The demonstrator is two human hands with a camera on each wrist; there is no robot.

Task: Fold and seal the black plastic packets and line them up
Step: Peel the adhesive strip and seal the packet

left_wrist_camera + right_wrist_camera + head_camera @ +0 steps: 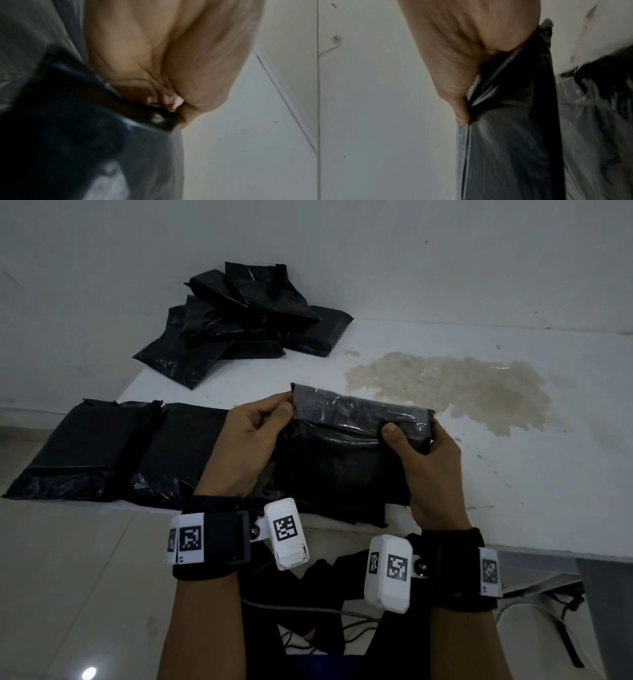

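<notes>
A black plastic packet [337, 460] is held over the near edge of the white table [513, 474], its grey flap [359, 409] turned up along the far edge. My left hand [253, 436] pinches the flap's left corner. My right hand [428, 460] grips the packet's right end, thumb pressed on the flap. The wrist views show blurred palms against the same packet [68, 135] [513, 135]. Two flat black packets [85, 446] [181, 453] lie side by side to the left. A loose pile of black packets [239, 320] lies at the back left.
A yellowish stain [462, 385] spreads over the table at the right, beyond the held packet. A white wall [342, 241] rises behind the table. Cables [342, 628] hang below the near edge. Pale floor tiles [68, 577] lie at the lower left.
</notes>
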